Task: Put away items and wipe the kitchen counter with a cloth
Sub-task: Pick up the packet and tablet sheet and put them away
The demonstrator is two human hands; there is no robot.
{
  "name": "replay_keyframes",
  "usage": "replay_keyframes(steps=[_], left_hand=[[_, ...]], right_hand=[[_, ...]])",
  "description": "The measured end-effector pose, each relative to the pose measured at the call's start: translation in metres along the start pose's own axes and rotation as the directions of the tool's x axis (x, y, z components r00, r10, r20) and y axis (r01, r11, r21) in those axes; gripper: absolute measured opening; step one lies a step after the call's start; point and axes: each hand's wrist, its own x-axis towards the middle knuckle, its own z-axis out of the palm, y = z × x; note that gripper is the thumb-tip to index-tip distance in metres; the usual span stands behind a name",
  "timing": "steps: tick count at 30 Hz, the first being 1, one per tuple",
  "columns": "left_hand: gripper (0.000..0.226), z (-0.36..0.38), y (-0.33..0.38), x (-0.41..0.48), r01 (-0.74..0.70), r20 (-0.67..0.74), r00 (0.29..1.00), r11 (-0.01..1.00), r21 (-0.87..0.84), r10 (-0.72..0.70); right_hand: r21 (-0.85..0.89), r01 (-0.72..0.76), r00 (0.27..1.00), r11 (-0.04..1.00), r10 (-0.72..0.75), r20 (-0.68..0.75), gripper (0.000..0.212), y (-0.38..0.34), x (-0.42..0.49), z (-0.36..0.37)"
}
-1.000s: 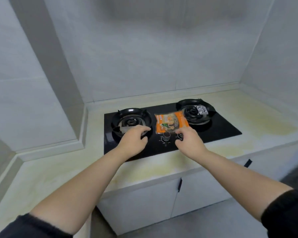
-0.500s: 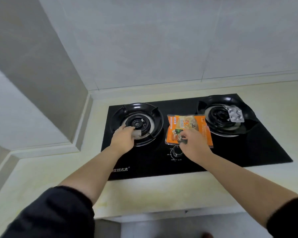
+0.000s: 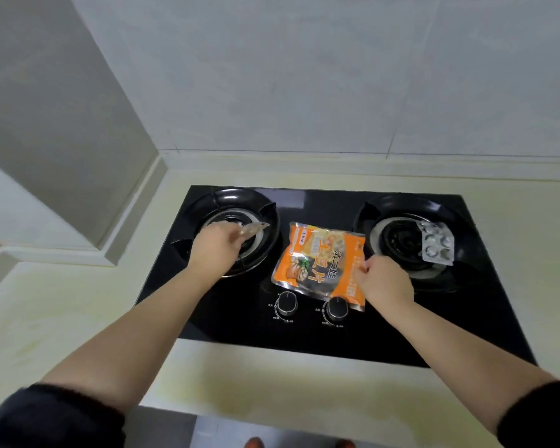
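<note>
Worktop (image 3: 78, 302): cream surface, yellowish staining along the front edge. A black glass hob (image 3: 240, 324) is set into it towards the back left corner.

Left grip (image 3: 215, 250): positioned over the left burner (image 3: 265, 218), fingers curled and pinching a small clear wrapper (image 3: 254, 229), whose free end points right across the burner ring. Contents of the wrapper cannot be made out.

Right grip (image 3: 383, 281): thumb and fingers closed on the right edge of the orange packet (image 3: 317, 263).

Orange packet: at the middle of the hob, between the two burners, with its near right corner overlapping the right knob (image 3: 337, 308). Whether it lies flat or is partly raised cannot be told. The left knob (image 3: 287, 302) sits just beside its near edge, uncovered.

Blister pack (image 3: 437, 242): silver, resting on the right side of the right burner (image 3: 398, 234), apart from both grips.

Both forearms are bare, with dark sleeves pushed up.
</note>
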Motion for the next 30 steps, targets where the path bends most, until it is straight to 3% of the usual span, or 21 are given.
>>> replay_keyframes(steps=[3, 7, 11, 14, 17, 20, 24, 26, 30], left_hand=[[0.005, 0.010, 0.042, -0.015, 0.123, 0.066, 0.992, 0.941, -0.316, -0.108], [0.009, 0.024, 0.067, -0.030, 0.202, 0.125, 0.979, 0.856, -0.477, -0.161], [0.016, 0.028, 0.068, -0.037, 0.255, 0.225, 0.962, 0.809, -0.530, -0.156], [0.020, 0.021, 0.066, -0.037, 0.237, 0.256, 0.960, 0.821, -0.519, -0.115], [0.017, 0.008, 0.070, -0.026, 0.012, 0.207, 0.974, 0.884, -0.467, 0.096], [0.006, -0.001, 0.079, -0.006, -0.140, 0.154, 0.966, 0.917, -0.373, 0.210], [0.008, -0.017, 0.089, 0.013, -0.112, 0.122, 0.980, 0.937, -0.330, 0.160], [0.015, -0.023, 0.091, 0.015, -0.085, 0.108, 0.983, 0.893, -0.441, 0.147], [0.017, -0.032, 0.094, 0.005, 0.077, 0.093, 0.995, 0.789, -0.610, -0.026]], right_hand=[[-0.075, 0.067, 0.998, 0.995, -0.067, 0.004, 0.034, 0.002, 0.004, 0.001], [-0.286, 0.096, 0.990, 0.953, -0.063, 0.122, 0.038, 0.002, 0.004, -0.009], [-0.136, -0.058, 0.927, 0.989, 0.104, 0.361, 0.036, 0.017, 0.004, -0.004], [0.024, -0.020, 0.967, 1.000, 0.013, 0.256, 0.039, 0.015, 0.006, -0.004], [0.019, 0.145, 0.989, 0.989, -0.146, 0.032, 0.031, 0.005, 0.004, -0.027], [0.053, 0.317, 0.939, 0.947, -0.306, -0.156, 0.011, -0.004, 0.008, -0.058], [0.234, 0.413, 0.905, 0.880, -0.370, -0.208, 0.010, -0.012, 0.020, -0.090], [0.321, 0.446, 0.894, 0.836, -0.398, -0.206, 0.014, -0.017, 0.027, -0.101], [0.538, 0.383, 0.922, 0.751, -0.349, -0.170, 0.017, -0.030, 0.042, -0.108]])
